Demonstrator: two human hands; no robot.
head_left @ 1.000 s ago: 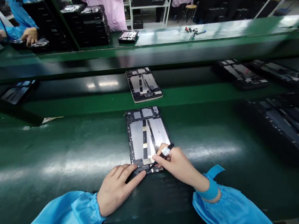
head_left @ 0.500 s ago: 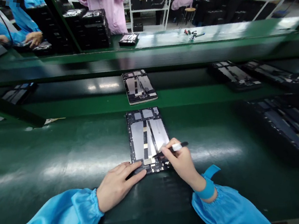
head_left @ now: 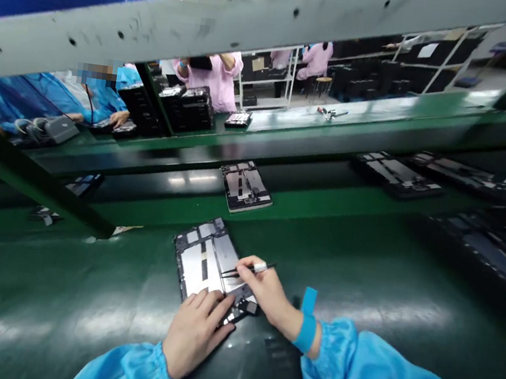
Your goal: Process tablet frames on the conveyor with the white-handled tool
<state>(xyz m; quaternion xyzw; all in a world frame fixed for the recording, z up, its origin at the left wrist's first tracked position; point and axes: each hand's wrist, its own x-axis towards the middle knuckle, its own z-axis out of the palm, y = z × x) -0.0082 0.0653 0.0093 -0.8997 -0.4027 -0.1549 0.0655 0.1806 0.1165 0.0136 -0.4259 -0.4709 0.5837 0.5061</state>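
Open-backed tablet [head_left: 206, 261], flat; black tweezers [head_left: 260, 267]

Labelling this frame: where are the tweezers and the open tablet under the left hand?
Tweezers [head_left: 261, 267]: head view, on their white wrap.
Open tablet [head_left: 223, 254]: head view, on its right-hand silver panel.

No text, brand or number can be read; any print on the white wrap [head_left: 260, 267] around the tweezers [head_left: 270, 266], or on the white [head_left: 427, 50] and tan [head_left: 259, 63] sheets in the background, is too small to be deciphered.
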